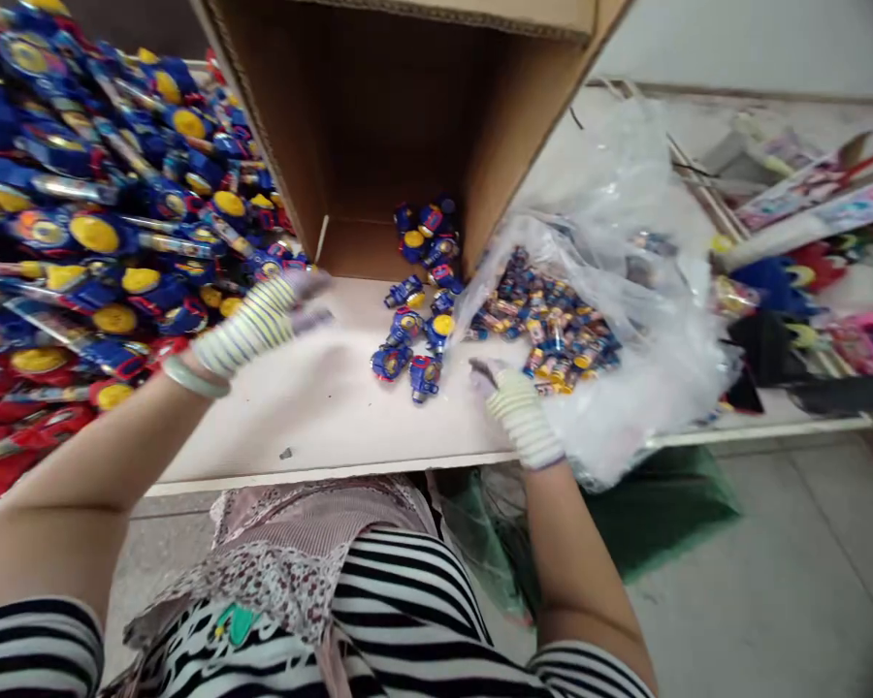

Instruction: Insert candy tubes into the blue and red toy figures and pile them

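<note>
My left hand (262,320), in a striped knit glove, hovers over the white table (291,397) beside a big heap of blue and yellow plastic toys (152,204). Its fingers stretch out apart, with nothing visible between them. Several small blue toys with red and yellow parts (407,330) lie mid-table, and more sit inside the mouth of a cardboard box (364,247). My right hand (513,407), gloved alike, is just right of these loose toys, fingers apart and holding nothing that I can see. Close to it, a clear plastic bag (640,359) spreads around many small, colourful cylinders (560,320).
The cardboard box lies with its opening towards me at the back of the table. Red toys (0,427) form the heap's near left part. Printed packaging and mixed items (807,213) crowd the far right. A green sack (669,514) is below the table edge.
</note>
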Action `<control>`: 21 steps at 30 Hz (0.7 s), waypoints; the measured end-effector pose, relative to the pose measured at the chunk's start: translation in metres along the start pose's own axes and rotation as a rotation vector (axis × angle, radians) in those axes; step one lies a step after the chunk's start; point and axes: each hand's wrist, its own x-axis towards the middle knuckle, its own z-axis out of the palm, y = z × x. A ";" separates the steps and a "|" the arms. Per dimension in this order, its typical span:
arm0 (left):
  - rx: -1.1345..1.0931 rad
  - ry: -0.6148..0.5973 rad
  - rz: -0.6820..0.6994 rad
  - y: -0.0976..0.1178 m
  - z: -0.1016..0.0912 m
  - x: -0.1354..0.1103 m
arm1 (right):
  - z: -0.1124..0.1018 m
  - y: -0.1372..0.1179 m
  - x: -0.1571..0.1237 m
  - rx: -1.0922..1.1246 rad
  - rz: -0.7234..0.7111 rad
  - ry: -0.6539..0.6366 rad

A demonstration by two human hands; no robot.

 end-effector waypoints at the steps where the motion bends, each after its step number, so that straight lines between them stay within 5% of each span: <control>1: -0.009 -0.156 0.077 0.015 0.037 -0.009 | -0.008 0.004 0.012 -0.142 0.037 0.026; 4: 0.123 -0.391 0.144 0.041 0.122 -0.026 | -0.023 0.008 0.049 -0.451 0.070 -0.054; 7: 0.195 -0.375 0.005 0.036 0.158 -0.029 | -0.016 0.003 0.072 -0.586 0.022 -0.131; 10: -0.051 -0.273 -0.137 0.018 0.154 -0.035 | -0.007 -0.002 0.071 -0.648 0.023 -0.106; 15: -0.773 -0.100 -0.441 0.010 0.119 -0.053 | -0.014 -0.010 0.034 -0.496 0.085 0.081; 18: -1.024 -0.109 -0.416 0.021 0.109 -0.057 | -0.011 -0.036 0.004 -0.259 -0.149 0.086; 21: -1.007 -0.097 -0.368 0.032 0.102 -0.055 | 0.003 -0.072 -0.015 -0.173 -0.332 -0.044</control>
